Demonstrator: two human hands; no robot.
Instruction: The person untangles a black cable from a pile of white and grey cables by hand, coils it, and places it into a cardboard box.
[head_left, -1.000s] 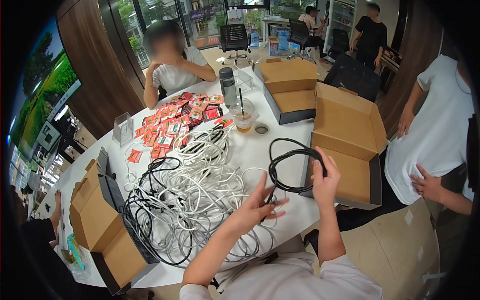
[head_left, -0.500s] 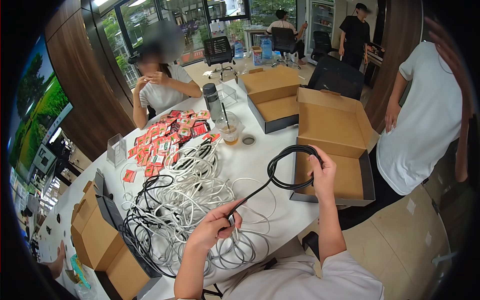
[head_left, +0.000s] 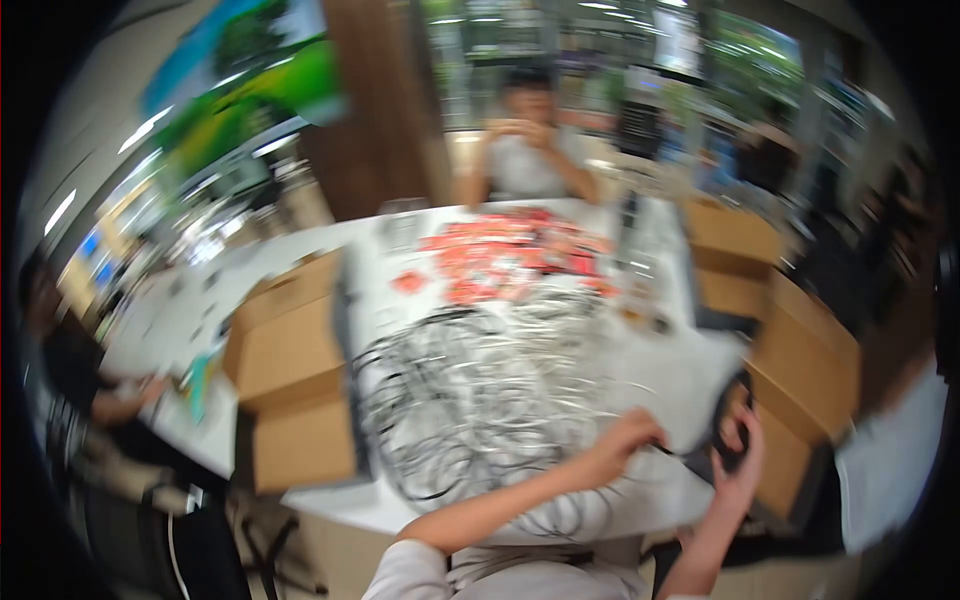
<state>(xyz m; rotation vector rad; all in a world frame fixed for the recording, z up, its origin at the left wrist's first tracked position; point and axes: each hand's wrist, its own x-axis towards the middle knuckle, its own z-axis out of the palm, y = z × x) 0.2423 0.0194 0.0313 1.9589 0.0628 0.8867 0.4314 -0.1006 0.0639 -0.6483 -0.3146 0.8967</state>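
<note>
The head view is heavily motion-blurred. The right hand [head_left: 741, 468] is raised at the near right edge of the round white table [head_left: 668, 372], its fingers curled around the coiled black cable [head_left: 727, 425], which hangs just above the table's rim. The left hand [head_left: 627, 441] is close beside it over the tabletop, fingers pinched shut on a thin dark end of that cable. Just left of the hands lies a tangled heap of white and black cords [head_left: 480, 400]. Beyond the heap is a spread of small red sachets [head_left: 510, 255]. A brown cardboard box [head_left: 290, 350] stands at the table's left and an open brown cardboard carton [head_left: 805, 370] at its right. A seated person in a pale shirt [head_left: 527, 160] faces across the table.
</note>
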